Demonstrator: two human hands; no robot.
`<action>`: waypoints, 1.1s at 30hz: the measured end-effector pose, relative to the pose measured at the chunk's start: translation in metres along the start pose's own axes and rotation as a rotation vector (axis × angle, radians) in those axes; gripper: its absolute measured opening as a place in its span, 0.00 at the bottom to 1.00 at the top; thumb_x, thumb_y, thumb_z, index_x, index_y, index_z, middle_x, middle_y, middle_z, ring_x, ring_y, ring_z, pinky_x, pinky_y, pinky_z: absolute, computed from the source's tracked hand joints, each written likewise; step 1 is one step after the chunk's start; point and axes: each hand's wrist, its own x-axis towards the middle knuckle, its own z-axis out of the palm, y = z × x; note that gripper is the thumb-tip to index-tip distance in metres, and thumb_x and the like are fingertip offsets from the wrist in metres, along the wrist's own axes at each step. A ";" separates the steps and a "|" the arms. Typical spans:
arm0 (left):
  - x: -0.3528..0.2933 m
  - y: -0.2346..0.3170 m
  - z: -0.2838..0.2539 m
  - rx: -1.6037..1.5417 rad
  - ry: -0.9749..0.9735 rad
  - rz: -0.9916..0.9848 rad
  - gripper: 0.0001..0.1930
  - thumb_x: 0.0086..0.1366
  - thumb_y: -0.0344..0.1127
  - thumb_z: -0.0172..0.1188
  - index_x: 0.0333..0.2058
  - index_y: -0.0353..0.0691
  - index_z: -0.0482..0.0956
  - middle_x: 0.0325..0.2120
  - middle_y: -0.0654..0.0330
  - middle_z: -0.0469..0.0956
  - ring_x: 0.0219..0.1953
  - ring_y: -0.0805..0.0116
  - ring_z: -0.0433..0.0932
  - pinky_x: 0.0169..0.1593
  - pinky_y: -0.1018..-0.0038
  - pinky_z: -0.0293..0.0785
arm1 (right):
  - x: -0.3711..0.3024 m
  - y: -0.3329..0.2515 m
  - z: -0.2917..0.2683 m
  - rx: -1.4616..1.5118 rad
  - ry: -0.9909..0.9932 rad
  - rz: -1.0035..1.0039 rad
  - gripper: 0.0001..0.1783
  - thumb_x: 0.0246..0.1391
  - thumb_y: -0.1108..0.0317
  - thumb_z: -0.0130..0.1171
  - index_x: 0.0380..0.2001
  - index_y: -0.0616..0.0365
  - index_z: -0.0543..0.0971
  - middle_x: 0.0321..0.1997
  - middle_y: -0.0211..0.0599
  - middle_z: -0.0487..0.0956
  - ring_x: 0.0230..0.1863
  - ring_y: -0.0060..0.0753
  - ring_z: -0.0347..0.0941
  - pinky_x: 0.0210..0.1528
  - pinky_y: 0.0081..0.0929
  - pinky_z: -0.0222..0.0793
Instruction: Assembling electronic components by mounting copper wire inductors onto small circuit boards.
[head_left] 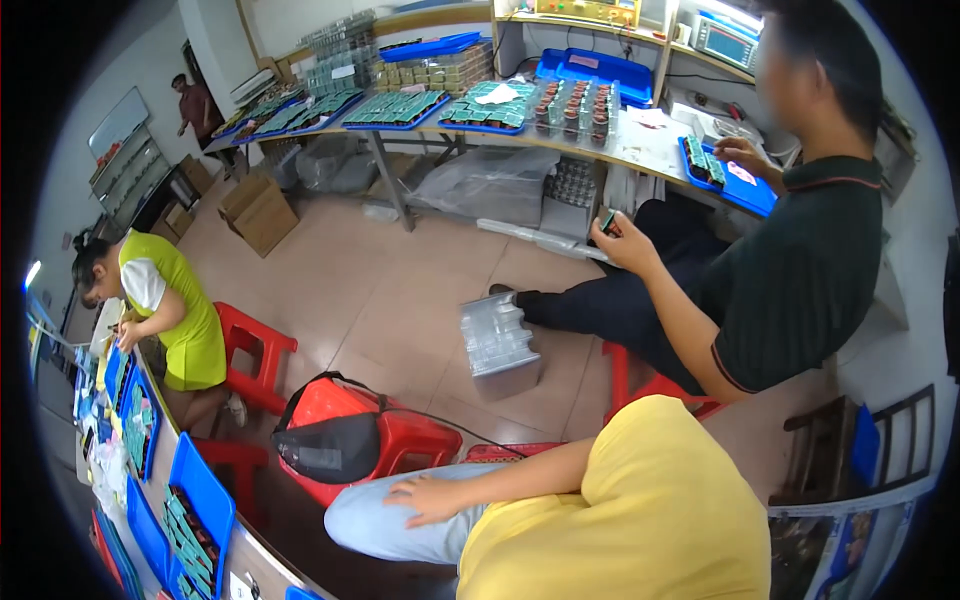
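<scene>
My right hand (430,500) lies on my thigh in pale blue jeans (375,525), palm down, fingers stretched out and holding nothing. The bare forearm runs to it from my yellow sleeve (660,450). My left hand does not show. Close to my knee stands a red plastic stool (420,440), with a black and red bag (325,445) on it. At the right, a seated co-worker in a dark polo shirt (800,270) holds a small dark and green part (609,222) in one hand. The co-worker's other hand (745,155) is over a blue tray (745,190) of similar parts.
Stacked clear plastic trays (500,345) stand on the tiled floor. A long bench (640,145) at the back carries blue trays of green-topped parts (395,108). Another worker in a yellow-green dress (190,320) bends over the left bench, where more blue trays (205,480) lie. A cardboard box (258,213) sits behind.
</scene>
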 end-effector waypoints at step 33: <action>-0.392 -0.133 0.011 0.188 -2.404 -0.506 0.20 0.55 0.49 0.54 0.36 0.36 0.79 0.37 0.47 0.76 0.42 0.54 0.75 0.46 0.64 0.70 | -0.045 0.020 -0.041 0.157 0.273 0.158 0.12 0.47 0.66 0.56 0.36 0.56 0.74 0.39 0.39 0.71 0.43 0.41 0.68 0.45 0.32 0.65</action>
